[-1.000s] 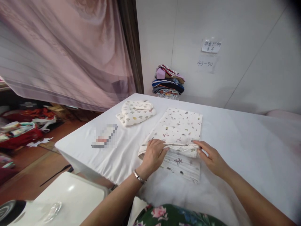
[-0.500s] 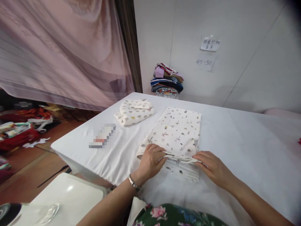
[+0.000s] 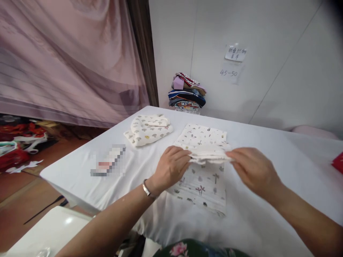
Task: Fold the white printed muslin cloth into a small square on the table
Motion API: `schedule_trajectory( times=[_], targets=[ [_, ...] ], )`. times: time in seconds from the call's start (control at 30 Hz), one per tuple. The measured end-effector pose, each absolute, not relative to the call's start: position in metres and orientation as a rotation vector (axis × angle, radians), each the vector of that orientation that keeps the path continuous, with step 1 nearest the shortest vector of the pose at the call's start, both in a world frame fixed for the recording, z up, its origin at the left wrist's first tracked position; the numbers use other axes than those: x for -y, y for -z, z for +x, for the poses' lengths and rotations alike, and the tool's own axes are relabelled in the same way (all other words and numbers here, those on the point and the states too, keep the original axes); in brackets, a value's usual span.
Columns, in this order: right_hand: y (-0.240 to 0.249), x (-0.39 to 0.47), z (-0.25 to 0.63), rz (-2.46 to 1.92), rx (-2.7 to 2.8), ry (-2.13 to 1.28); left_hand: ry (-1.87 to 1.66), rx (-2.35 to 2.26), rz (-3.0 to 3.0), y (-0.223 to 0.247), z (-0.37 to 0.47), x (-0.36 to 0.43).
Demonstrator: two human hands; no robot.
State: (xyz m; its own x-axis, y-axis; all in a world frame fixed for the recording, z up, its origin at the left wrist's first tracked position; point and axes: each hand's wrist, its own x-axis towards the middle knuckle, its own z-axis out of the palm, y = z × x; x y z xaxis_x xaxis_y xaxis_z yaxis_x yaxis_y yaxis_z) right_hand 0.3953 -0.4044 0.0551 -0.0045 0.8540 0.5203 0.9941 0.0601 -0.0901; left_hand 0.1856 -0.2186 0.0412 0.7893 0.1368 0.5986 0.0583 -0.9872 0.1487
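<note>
A white cloth with small printed figures (image 3: 200, 185) lies in a long strip on the white-covered table (image 3: 268, 171). Its gathered edge is lifted above the middle of the strip, stretched between my two hands. My left hand (image 3: 171, 166) pinches the left end of that edge, thumb against fingers. At the right end, my right hand (image 3: 252, 169) pinches the same edge. Farther back on the left rests a folded white cloth with grey mushroom-like prints (image 3: 151, 130), touched by neither hand.
A blurred-out flat object (image 3: 108, 160) lies on the table's left part. Behind the table rises a stack of folded fabrics (image 3: 187, 93) by the wall. A white surface (image 3: 50, 232) stands at the lower left, and a red item (image 3: 338, 162) shows at the right edge.
Both hands have moved up and away from me with the pinched edge. More of the printed cloth shows on the near side, less on the far side. The view has shifted slightly.
</note>
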Motion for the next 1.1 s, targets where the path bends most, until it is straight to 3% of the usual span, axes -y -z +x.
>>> schedule_trajectory(
  times=[0.13,0.33,0.53,0.7,1.1],
  targets=[
    [-0.032,0.420,0.376,-1.809,2.283,-0.064,-0.740,0.042,2.867,-0.024,0.166,0.231],
    [-0.010,0.429,0.363,-1.880,2.192,-0.246,-0.647,-0.022,2.841,0.005,0.144,0.240],
    [-0.014,0.421,0.369,-1.872,2.046,0.081,-0.750,-0.042,2.839,0.006,0.149,0.239],
    [0.001,0.429,0.358,-1.918,2.201,-0.280,-0.676,-0.027,2.879,0.012,0.150,0.245],
    [0.025,0.430,0.342,-2.003,2.276,-0.220,-0.463,-0.096,2.952,0.025,0.151,0.258]
  ],
)
